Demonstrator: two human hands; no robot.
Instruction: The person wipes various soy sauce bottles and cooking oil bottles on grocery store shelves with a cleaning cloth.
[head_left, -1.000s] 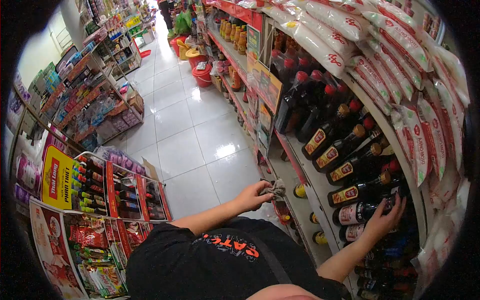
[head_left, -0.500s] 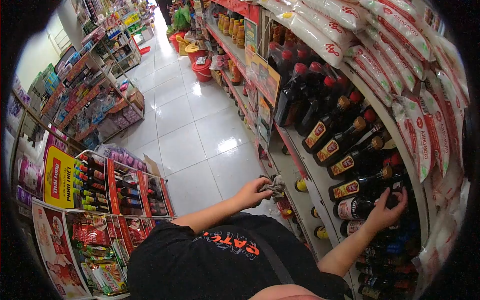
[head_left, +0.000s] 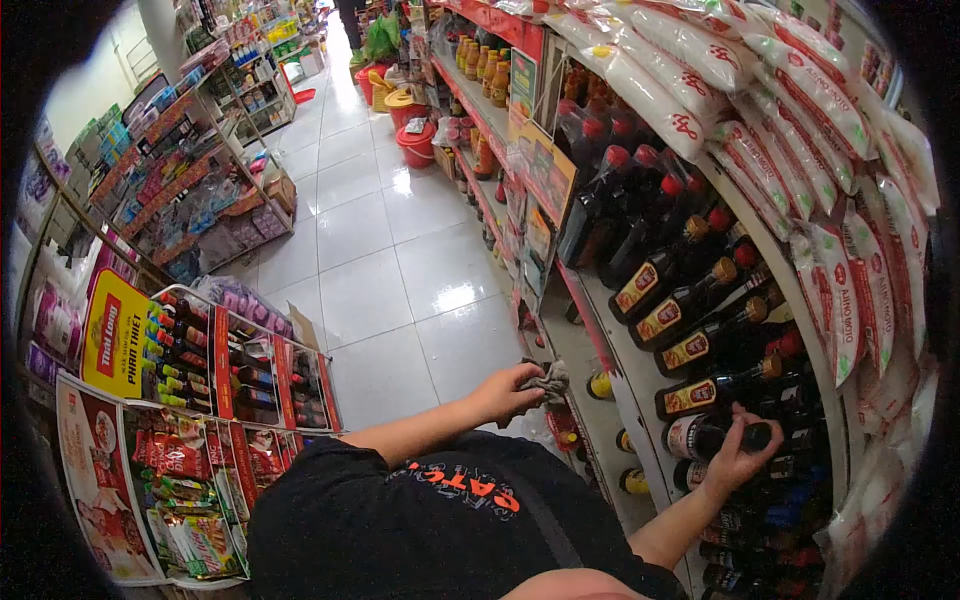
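My left hand [head_left: 505, 394] is closed around a crumpled grey cloth [head_left: 548, 382], held in front of the shelf edge. My right hand [head_left: 738, 458] grips the neck of a dark sauce bottle with a white label [head_left: 688, 437], just below its dark cap. That bottle stands in the shelf row, its label facing the aisle. Right beside it is a dark bottle with a yellow and red label [head_left: 690, 398], one of several alike. On the other side, another dark bottle [head_left: 688, 474] is partly covered by my right hand and forearm.
Plastic bags of white seasoning [head_left: 835, 290] are stacked above the bottles. A lower shelf [head_left: 600, 415] holds yellow-capped bottles. At left stands a rack [head_left: 222, 365] of bottles and packets. Tiled floor [head_left: 400, 260] runs down the aisle past a red bucket [head_left: 414, 148].
My right hand has come down and toward the shelf front, its fingers now around the bottle's neck. The bottle sits slightly farther forward. My left hand keeps the cloth in nearly the same place.
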